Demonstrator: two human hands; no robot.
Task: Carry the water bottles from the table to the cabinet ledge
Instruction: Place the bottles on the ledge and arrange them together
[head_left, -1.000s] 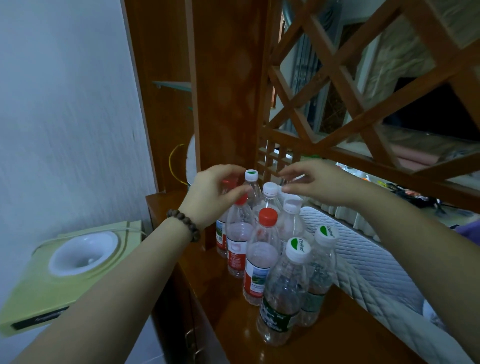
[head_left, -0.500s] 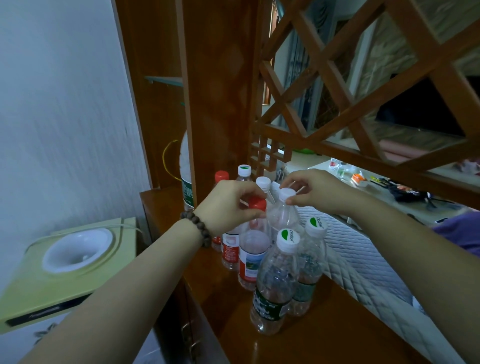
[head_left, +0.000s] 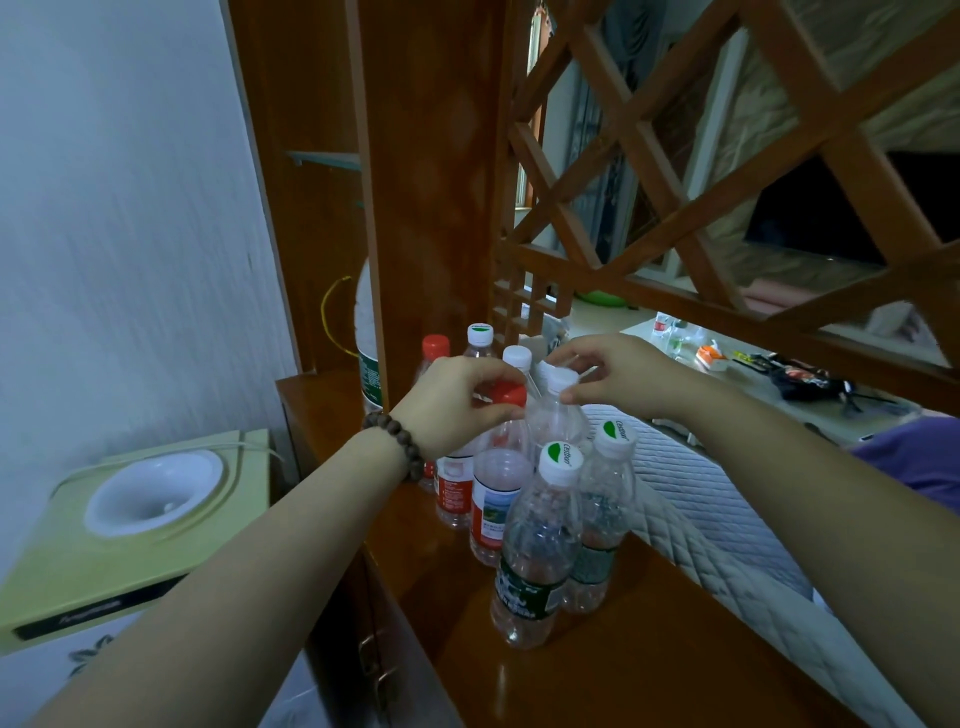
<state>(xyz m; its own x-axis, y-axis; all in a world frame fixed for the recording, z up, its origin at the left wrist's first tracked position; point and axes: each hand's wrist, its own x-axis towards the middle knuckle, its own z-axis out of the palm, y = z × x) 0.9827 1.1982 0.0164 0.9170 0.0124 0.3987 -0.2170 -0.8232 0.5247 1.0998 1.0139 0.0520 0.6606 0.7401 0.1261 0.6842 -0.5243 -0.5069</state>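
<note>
At far left a pale green box (head_left: 130, 525) with a white round bowl-like recess sits against the wall, beside the wooden cabinet ledge (head_left: 597, 675). Behind the cabinet's upright post, a large bottle (head_left: 366, 332) stands partly hidden with a yellow cord next to it.

The left hand (head_left: 457, 405), a bead bracelet (head_left: 400, 441) on its wrist, reaches over a cluster of water bottles standing upright on the ledge; its fingers (head_left: 498, 413) and thumb are curled round the red cap of the red-capped bottle (head_left: 498, 499), pinching it at the neck. Another red-capped bottle (head_left: 435, 348) and a white-capped one (head_left: 479, 335) stand further back.

To the right, the right hand (head_left: 618, 371) pinches the white cap of a clear bottle (head_left: 558, 415) in the middle of the group, fingertips closed on the cap's sides. Nearest the camera stand two green-labelled bottles (head_left: 535, 551), touching each other, their white caps marked green.

Beyond the ledge's right edge lies a white quilted surface (head_left: 701, 509), and past it, through the wooden lattice (head_left: 675, 171), a desk (head_left: 753, 384) with small cluttered items, too blurred to name
</note>
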